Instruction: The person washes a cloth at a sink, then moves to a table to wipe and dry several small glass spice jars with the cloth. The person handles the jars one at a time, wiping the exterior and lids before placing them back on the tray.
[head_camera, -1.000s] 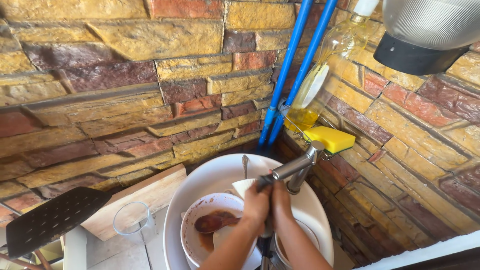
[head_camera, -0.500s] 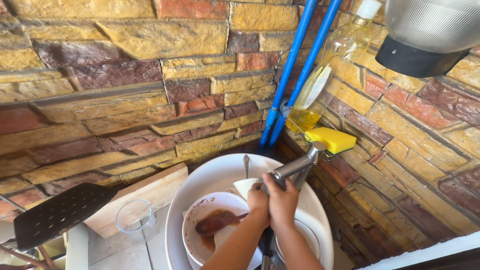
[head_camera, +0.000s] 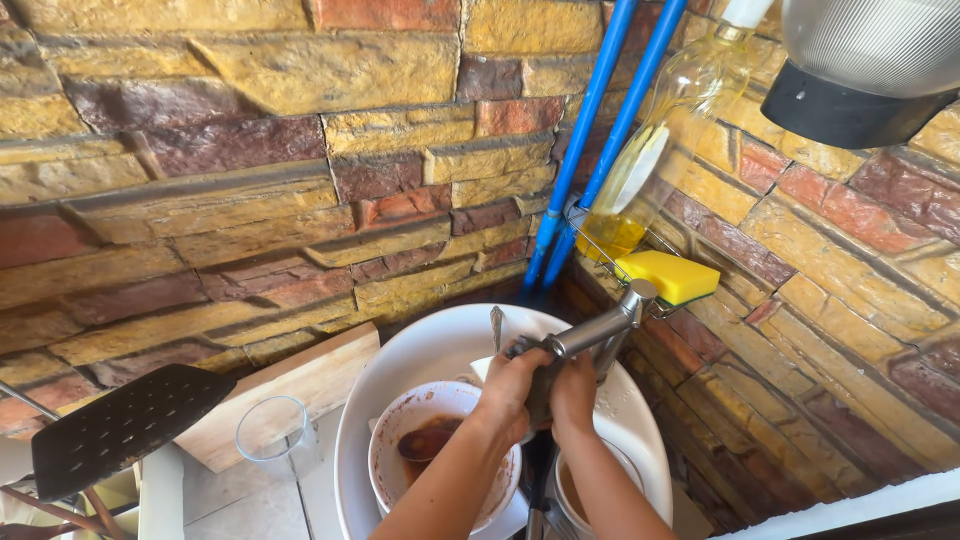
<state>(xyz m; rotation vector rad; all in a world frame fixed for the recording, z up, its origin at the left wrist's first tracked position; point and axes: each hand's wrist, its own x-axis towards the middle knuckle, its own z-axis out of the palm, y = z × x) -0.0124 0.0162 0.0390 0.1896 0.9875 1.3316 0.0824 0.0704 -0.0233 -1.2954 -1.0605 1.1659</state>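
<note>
Biggest thing here is the round white sink basin (head_camera: 420, 350), set into the corner of a stone wall. Glazed and wet, so I'd guess anything resting in it slides easily.

Inside it on the left sits a white bowl (head_camera: 400, 420) with brown sauce or food residue pooled at the bottom and smeared up the sides. Probably ceramic: some weight, stiff, chips if knocked against the basin, slick while greasy. Safest hold looks like the rim with a thumb over the edge. A second, smaller bowl (head_camera: 575, 500) sits near and right, mostly hidden by the forearms, with what may be brownish water in it.

The metal faucet (head_camera: 600, 325) angles in from the right corner. Both hands meet right under its spout, above the middle of the basin. The left hand (head_camera: 508, 385) and right hand (head_camera: 574, 388) have fingers curled tight around something small and dark pressed between them. Can't tell what it is, maybe a utensil or scrubber. A thin metal handle (head_camera: 496, 325) pokes up just behind them.

Far right on a wire rack: a clear bottle (head_camera: 650, 170) with yellow liquid low in the bottom, and a soft yellow sponge (head_camera: 670, 275) beside it.

Left of the basin, an empty clear glass (head_camera: 270, 430) stands by a wooden board (head_camera: 300, 385), fragile and light. A black perforated spatula (head_camera: 120, 425) sits at near left.
</note>
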